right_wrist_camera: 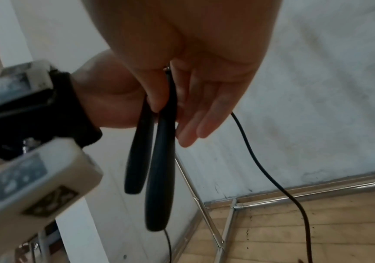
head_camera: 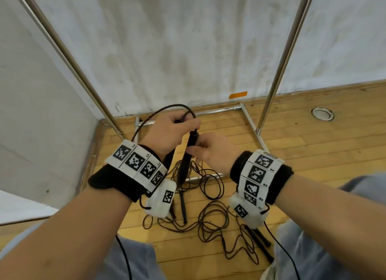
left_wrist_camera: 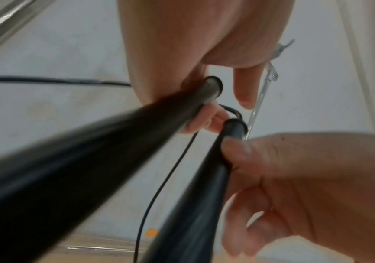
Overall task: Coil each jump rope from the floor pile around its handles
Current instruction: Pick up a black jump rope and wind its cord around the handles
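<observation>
Both hands are raised over the wooden floor, each holding one black handle of the same jump rope. My left hand grips one handle near its top, and the thin dark rope arcs up out of that hand and down behind the wrist. My right hand pinches the second handle between thumb and fingers. The two handles hang side by side, tops close together. A tangled pile of brown ropes lies on the floor below my hands.
Two slanted metal poles of a rack stand on either side, with its base bars on the floor ahead. A white sheet hangs behind. More black handles lie in the pile. A round floor fitting sits far right.
</observation>
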A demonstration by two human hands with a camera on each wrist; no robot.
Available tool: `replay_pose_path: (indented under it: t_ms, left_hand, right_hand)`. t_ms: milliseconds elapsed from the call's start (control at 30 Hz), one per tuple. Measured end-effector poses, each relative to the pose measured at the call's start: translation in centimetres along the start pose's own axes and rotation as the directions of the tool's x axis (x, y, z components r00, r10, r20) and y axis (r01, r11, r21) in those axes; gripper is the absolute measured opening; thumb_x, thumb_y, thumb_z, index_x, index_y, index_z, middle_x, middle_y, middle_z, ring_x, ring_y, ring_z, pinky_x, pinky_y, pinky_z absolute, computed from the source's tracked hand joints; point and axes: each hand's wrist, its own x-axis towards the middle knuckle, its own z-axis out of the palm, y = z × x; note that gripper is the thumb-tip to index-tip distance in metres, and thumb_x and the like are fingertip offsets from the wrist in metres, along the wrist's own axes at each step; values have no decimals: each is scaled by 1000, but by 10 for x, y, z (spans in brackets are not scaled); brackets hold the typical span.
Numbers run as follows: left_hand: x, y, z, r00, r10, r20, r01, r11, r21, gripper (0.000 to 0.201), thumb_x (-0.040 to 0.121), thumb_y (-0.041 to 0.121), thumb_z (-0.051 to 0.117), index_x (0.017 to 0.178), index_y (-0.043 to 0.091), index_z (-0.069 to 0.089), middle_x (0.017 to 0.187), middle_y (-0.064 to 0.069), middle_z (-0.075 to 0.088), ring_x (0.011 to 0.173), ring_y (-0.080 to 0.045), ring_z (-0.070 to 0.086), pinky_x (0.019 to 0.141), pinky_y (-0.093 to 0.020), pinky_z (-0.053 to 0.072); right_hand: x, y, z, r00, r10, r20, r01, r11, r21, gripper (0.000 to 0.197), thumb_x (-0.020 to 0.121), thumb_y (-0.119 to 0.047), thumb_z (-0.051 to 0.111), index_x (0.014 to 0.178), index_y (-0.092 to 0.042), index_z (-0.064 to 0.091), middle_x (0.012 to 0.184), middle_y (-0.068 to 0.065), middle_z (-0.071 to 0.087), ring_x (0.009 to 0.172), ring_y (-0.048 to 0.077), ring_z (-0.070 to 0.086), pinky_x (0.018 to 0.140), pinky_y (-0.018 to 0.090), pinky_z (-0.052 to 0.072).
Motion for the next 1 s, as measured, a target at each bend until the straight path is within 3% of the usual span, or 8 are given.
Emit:
replay_pose_path:
  t_ms: [133, 200, 300, 400, 500, 600, 833, 1000]
  left_hand:
    - [-2, 0, -3, 1000, -4, 23, 1, 988, 157, 23, 93, 21, 57, 80, 6, 69, 73, 12, 68, 64, 10, 57, 52, -4, 36]
    - [-2, 1, -6, 998, -8, 61, -6, 974, 226, 25, 96, 23, 52, 78, 17, 67, 70, 17, 66, 65, 12, 55, 54, -6, 36]
    - [-5, 2, -8, 978, -37, 205, -36, 939, 342, 25, 99, 28, 47, 80, 25, 62, 74, 18, 67, 71, 12, 55, 68, -18, 36]
    - [-6, 4, -9, 961, -25, 276, -77, 933, 352, 25, 100, 29, 44, 84, 23, 62, 80, 15, 70, 77, 7, 57, 74, -16, 38]
    - [-7, 5, -11, 956, 14, 292, -123, 925, 360, 26, 100, 27, 43, 79, 26, 59, 72, 15, 65, 69, 1, 55, 70, -19, 37]
    - [-6, 3, -15, 951, -28, 308, -75, 945, 318, 8, 94, 30, 55, 89, 24, 57, 77, 6, 70, 77, -4, 62, 74, -26, 40]
    - [-8, -3, -15, 942, -114, 314, 31, 965, 259, 19, 93, 30, 58, 98, 13, 64, 84, 1, 73, 85, -10, 69, 91, -36, 44]
    - [-7, -1, -18, 929, -107, 355, 15, 967, 253, 24, 93, 30, 57, 102, 8, 62, 78, 0, 69, 80, -21, 69, 91, -44, 50]
  right_hand:
    - [3, -3, -10, 993, 48, 111, -25, 978, -207, 38, 91, -40, 53, 64, -17, 66, 47, -5, 59, 45, 6, 54, 49, 21, 44]
    - [6, -1, -22, 999, -8, -50, -6, 965, -261, 35, 91, -34, 53, 64, -15, 64, 48, -7, 52, 44, 3, 45, 46, 16, 37]
    - [11, -2, -34, 907, -178, -382, 135, 981, -136, 19, 95, -27, 48, 100, -18, 64, 90, -10, 59, 75, -1, 51, 66, 12, 36]
    - [15, 0, -32, 971, -107, -212, 117, 993, 34, 34, 100, -30, 35, 128, -20, 52, 120, -6, 57, 113, 8, 50, 96, 22, 36]
    - [14, 0, -36, 995, -43, -85, 54, 990, 132, 42, 99, -42, 33, 82, -16, 62, 69, -3, 58, 72, 18, 58, 82, 36, 43]
    - [14, -4, -42, 984, -128, -124, 137, 988, 66, 45, 96, -44, 43, 59, -18, 45, 53, -4, 37, 53, 17, 40, 63, 36, 43]
    - [18, -9, -59, 933, -59, -356, 158, 953, 257, 35, 94, -38, 49, 64, -22, 51, 49, -11, 46, 51, 12, 45, 68, 37, 48]
    - [17, -7, -62, 970, -140, -201, 176, 968, 176, 21, 93, -38, 51, 82, -23, 61, 44, -19, 46, 39, -1, 41, 45, 10, 32]
